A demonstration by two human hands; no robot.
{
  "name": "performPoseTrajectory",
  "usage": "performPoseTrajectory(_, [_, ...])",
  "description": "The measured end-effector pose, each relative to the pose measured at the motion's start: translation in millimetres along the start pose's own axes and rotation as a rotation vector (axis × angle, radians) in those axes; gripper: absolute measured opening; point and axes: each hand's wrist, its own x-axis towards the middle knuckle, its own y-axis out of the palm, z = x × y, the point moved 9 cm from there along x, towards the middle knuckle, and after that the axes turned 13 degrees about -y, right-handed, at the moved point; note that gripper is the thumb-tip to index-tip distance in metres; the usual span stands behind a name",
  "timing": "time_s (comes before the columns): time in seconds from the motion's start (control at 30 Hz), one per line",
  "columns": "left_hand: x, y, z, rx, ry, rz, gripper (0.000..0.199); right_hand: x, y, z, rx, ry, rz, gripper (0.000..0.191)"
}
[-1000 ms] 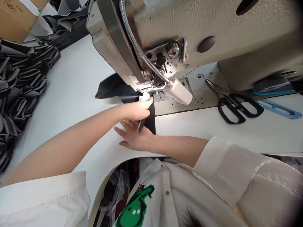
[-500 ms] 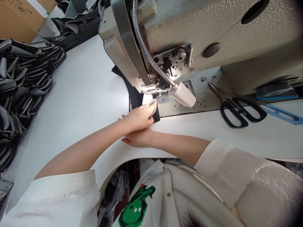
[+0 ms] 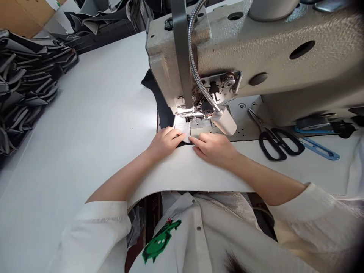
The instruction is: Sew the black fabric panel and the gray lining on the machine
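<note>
A strip of black fabric (image 3: 162, 104) lies under the presser foot of the sewing machine (image 3: 170, 60), with a light grey-white piece (image 3: 182, 125) on top at the near end. My left hand (image 3: 166, 142) rests on the left side of that pale piece, fingers laid over it. From the other side, my right hand (image 3: 214, 148) reaches in with fingers extended, the index fingertip at the piece's lower right corner. A white machine lamp (image 3: 224, 120) on a flexible metal neck lights the needle area. The machine head hides part of the black strip.
Black-handled scissors (image 3: 280, 143) and a blue tool (image 3: 320, 148) lie on the right. Stacked dark and grey fabric pieces (image 3: 28, 87) stand at the left. A dark crate (image 3: 105, 36) of pieces sits behind, on the white tabletop (image 3: 108, 102).
My right hand has come out from beneath my left forearm and moved to the right of the pale piece. My left hand has shifted lower, uncovering more of that piece. The view has shifted slightly.
</note>
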Motion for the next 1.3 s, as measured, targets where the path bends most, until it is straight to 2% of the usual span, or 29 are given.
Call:
performPoseTrajectory(0.13, [15, 9.7, 15, -0.035, 0.011, 0.068, 0.028, 1, 6, -3, 0.020, 0.056, 0.046, 0.034])
performPoseTrajectory(0.27, [28, 23.4, 29, -0.077, -0.038, 0.144, 0.031, 1, 8, -5, 0.042, 0.069, 0.061, 0.034])
performPoseTrajectory(0.63, [51, 40.5, 57, -0.231, -0.176, 0.138, 0.030, 2, 5, -8, 0.055, 0.096, 0.004, 0.034])
performPoseTrajectory(0.97, [47, 43.0, 60, -0.197, -0.225, 0.088, 0.026, 1, 7, -9, 0.066, 0.115, 0.010, 0.033])
performPoseTrajectory(1.13, [49, 44.5, 61, -0.216, -0.262, 0.115, 0.026, 1, 10, -10, 0.085, 0.138, 0.023, 0.034])
performPoseTrajectory(1.3, [35, 32.8, 66, -0.286, -0.325, 0.079, 0.024, 1, 10, -10, 0.098, 0.138, 0.028, 0.035])
